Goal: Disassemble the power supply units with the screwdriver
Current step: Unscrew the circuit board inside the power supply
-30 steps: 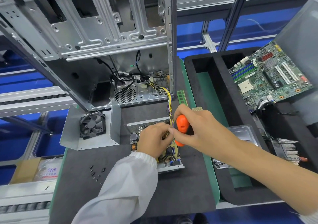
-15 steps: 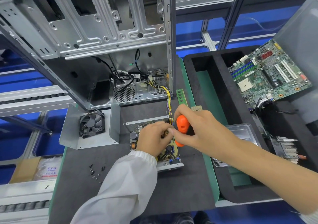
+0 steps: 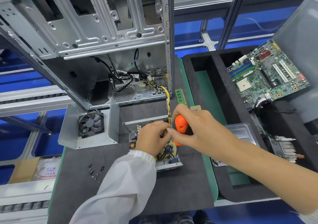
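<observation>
Orange screwdriver (image 3: 180,128) gripped in the right hand (image 3: 194,129); left hand (image 3: 152,137) curls over the power supply (image 3: 169,155), whose fragile board likely wants edge holds

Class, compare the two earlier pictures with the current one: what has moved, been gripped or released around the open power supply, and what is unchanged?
Nothing visibly changed. The right hand still grips the orange screwdriver over the open power supply, and the left hand still rests on its circuit board. The loose screws, the fan bracket and the motherboard lie where they were.
</observation>
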The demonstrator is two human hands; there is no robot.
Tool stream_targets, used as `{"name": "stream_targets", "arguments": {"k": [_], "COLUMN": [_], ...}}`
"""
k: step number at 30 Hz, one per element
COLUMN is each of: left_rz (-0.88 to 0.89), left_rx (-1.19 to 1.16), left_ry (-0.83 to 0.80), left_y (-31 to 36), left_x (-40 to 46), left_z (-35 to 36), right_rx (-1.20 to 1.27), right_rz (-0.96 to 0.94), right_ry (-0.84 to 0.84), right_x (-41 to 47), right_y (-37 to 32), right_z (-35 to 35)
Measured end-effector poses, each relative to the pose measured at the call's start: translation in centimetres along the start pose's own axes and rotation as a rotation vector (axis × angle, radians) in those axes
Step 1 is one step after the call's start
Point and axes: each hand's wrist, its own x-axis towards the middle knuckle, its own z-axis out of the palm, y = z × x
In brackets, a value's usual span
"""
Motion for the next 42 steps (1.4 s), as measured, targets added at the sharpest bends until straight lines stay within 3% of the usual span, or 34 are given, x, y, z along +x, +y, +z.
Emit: {"name": "stream_targets", "arguments": {"k": [42], "left_rz": [0.025], "left_rx": [0.039], "left_ry": [0.033], "left_y": [-0.6], "left_x": [0.0], "left_z": [0.5], "right_rx": [0.009], "right_rz": [-0.016], "right_ry": [-0.046], "right_x": [-0.3], "right_y": [-0.5], "right_z": [-0.3]}}
